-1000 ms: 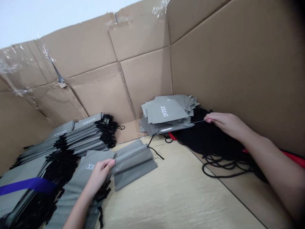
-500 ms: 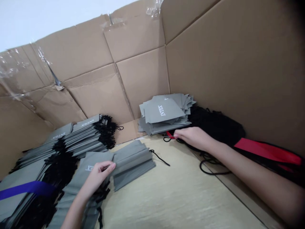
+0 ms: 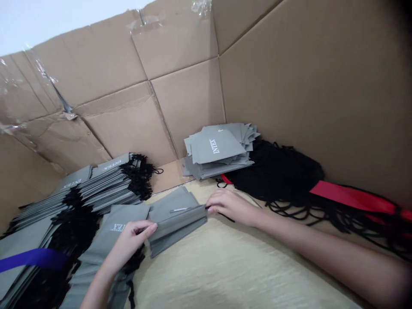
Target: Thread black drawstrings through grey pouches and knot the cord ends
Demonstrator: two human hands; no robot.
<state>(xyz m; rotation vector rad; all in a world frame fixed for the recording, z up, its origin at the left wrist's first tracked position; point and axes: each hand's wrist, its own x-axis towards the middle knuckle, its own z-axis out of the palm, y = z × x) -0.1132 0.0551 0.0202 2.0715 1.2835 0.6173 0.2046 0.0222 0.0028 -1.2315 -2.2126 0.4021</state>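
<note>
A flat grey fabric pouch (image 3: 180, 223) lies on the pale board, on top of other grey pieces. My left hand (image 3: 131, 240) pinches its left edge between thumb and fingers. At the pouch's right corner, my right hand (image 3: 230, 206) has its fingertips closed on the black cord (image 3: 229, 218), which trails beneath the hand. A thin silvery tool (image 3: 178, 210) rests on the pouch; its exact kind cannot be made out. Beside my left wrist, more grey pouches (image 3: 103, 238) with white lettering are fanned out, their black cords partly behind the hand.
Stacked corded pouches (image 3: 112, 184) stand at left, near a purple strap (image 3: 35, 259). Behind my right hand are a grey stack marked INTEX (image 3: 215, 150) and a bundle of black cords (image 3: 280, 167) with a red band (image 3: 350, 197). Cardboard walls (image 3: 183, 94) enclose the board (image 3: 206, 266).
My right hand has come down and left from near the grey stack to the pouch's right corner. The silvery tool now shows on the pouch. My left hand keeps its pinch.
</note>
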